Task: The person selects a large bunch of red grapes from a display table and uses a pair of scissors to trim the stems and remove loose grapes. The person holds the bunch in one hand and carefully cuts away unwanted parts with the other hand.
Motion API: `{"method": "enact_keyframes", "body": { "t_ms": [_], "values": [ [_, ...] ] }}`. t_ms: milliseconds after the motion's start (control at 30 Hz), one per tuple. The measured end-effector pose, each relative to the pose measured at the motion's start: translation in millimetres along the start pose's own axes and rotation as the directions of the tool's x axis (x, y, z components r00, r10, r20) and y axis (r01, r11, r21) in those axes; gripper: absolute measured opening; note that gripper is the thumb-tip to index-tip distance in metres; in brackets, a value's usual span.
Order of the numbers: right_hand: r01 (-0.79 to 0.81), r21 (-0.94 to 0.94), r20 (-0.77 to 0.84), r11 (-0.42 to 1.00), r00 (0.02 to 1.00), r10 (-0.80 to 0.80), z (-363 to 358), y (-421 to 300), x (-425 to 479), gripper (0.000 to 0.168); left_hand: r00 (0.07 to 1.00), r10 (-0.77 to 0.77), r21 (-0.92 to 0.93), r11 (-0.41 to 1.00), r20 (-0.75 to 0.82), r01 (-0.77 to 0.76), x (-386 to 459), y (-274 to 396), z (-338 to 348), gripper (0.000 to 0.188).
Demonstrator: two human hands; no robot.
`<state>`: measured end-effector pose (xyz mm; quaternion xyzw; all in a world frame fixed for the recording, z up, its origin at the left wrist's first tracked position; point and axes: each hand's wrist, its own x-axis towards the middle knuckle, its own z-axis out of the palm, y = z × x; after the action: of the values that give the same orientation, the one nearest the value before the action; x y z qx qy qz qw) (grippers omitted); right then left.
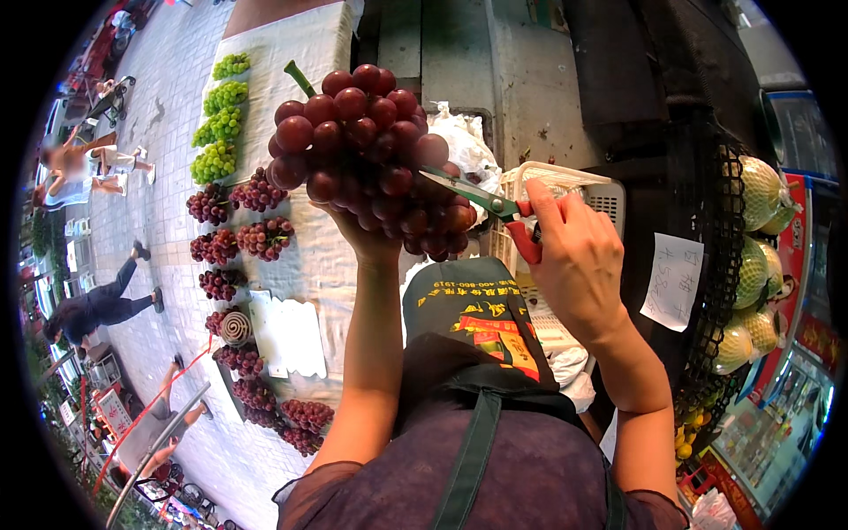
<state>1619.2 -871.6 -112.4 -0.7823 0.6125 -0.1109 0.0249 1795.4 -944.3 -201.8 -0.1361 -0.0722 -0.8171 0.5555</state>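
A large bunch of dark red grapes rests on my left hand, whose fingers are mostly hidden beneath the fruit. Its thick green stem sticks out at the upper left. In my right hand is a pair of fruit scissors with red handles and green-coated blades. The blade tips reach in among the grapes on the bunch's right side; whether they touch a stalk cannot be told. Below the bunch shows the dark green apron on my lap, bearing yellow writing.
On the cloth-covered stall table lie green grape bunches, more red bunches, a coil and white card. White plastic baskets stand at right, near netted pomelos and a handwritten sign. People pass at left.
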Motion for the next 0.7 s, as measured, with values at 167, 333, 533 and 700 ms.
{"method": "enact_keyframes", "body": {
  "t_ms": [167, 333, 533, 700],
  "values": [
    [0.015, -0.029, 0.003, 0.999, 1.000, -0.015, 2, -12, 5, 0.038, 0.989, 0.027, 0.083, 0.996, -0.147, -0.015, -28, 21, -28, 0.071],
    [-0.019, -0.042, 0.022, 0.999, 1.000, 0.020, 7, -18, 7, 0.037, 0.965, 0.075, 0.271, 0.963, -0.253, -0.004, -31, 23, -23, 0.078],
    [-0.037, -0.077, -0.010, 0.996, 0.999, 0.036, 16, -26, 11, 0.035, 0.970, 0.088, 0.223, 0.974, -0.225, -0.037, -30, 24, -19, 0.081],
    [-0.038, -0.107, -0.022, 0.994, 0.999, 0.036, 23, -25, 13, 0.032, 0.986, 0.117, 0.175, 0.980, -0.120, -0.095, -27, 21, -13, 0.078]
  ]
}}
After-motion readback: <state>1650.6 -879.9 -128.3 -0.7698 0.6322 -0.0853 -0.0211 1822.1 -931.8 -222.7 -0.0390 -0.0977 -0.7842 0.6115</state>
